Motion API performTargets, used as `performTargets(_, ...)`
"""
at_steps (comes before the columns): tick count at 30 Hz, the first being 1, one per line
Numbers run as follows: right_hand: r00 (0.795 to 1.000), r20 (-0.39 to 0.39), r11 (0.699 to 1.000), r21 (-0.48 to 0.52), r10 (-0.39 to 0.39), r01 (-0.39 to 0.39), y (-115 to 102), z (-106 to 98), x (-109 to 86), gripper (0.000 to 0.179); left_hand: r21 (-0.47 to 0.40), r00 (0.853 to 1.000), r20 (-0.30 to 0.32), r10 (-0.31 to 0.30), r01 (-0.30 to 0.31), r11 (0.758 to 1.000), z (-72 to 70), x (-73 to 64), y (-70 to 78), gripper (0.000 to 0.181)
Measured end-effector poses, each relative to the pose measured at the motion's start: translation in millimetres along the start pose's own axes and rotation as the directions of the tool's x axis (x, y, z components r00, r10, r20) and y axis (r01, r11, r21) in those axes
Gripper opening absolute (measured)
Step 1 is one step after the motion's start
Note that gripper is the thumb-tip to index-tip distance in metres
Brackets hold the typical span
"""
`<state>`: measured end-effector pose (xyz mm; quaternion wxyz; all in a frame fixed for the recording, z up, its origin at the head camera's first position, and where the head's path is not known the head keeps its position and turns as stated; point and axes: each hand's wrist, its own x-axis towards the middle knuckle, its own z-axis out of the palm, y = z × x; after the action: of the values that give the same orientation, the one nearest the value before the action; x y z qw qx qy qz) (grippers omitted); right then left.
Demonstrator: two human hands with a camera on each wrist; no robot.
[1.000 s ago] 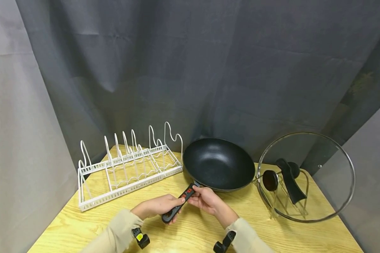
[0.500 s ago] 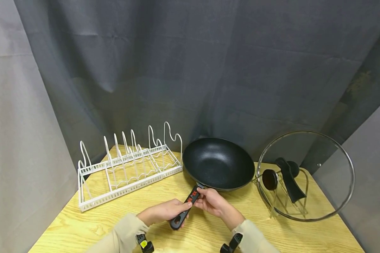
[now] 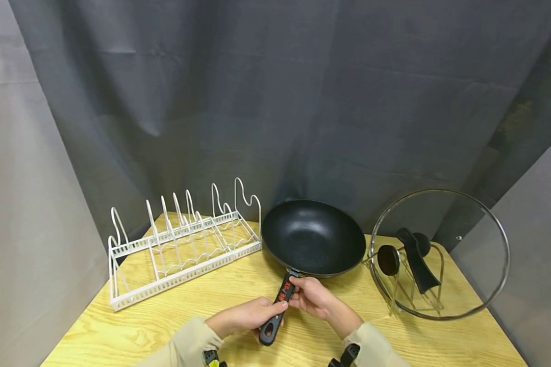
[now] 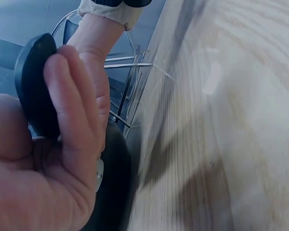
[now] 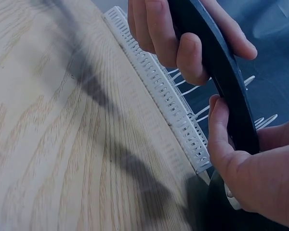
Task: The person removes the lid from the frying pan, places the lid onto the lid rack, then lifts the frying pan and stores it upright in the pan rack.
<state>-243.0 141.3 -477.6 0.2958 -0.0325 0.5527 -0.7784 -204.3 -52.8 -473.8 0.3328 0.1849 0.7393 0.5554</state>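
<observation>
A black wok [image 3: 314,237] stands at the middle back of the wooden table, its long black handle [image 3: 269,329] with red lettering pointing toward me. My left hand [image 3: 252,313] grips the handle near its holed end, thumb on top and fingers beneath. Closer to the pan, my right hand [image 3: 314,298] pinches the same handle between thumb and fingers. In the right wrist view both hands hold the dark handle [image 5: 226,77] above the tabletop. The left wrist view shows the handle end [image 4: 36,82] between the left thumb and fingers.
To the left of the wok stands a white wire pan rack [image 3: 188,275] with several upright loops. A large glass lid [image 3: 461,278] with a black grip leans in a wire stand [image 3: 397,295] on the right. Dark curtains [image 3: 275,102] hang behind the table [image 3: 133,341].
The handle has swung to the right, carried by both hands, and now points more directly toward me. The wok's bowl stays at nearly the same place. The view has shifted slightly.
</observation>
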Motion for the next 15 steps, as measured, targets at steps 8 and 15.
performTargets(8,1.0,-0.005,1.0,-0.03,0.001,-0.001,-1.7,-4.6,-5.3,0.031,-0.055,0.999,-0.036,-0.022,0.02,0.998,14.6,4.0,0.5,0.062)
performTargets(15,1.0,-0.012,0.999,-0.046,-0.006,0.005,-1.7,-11.2,-11.7,0.03,-0.082,1.0,-0.002,-0.016,0.016,0.997,23.9,6.9,4.6,0.062)
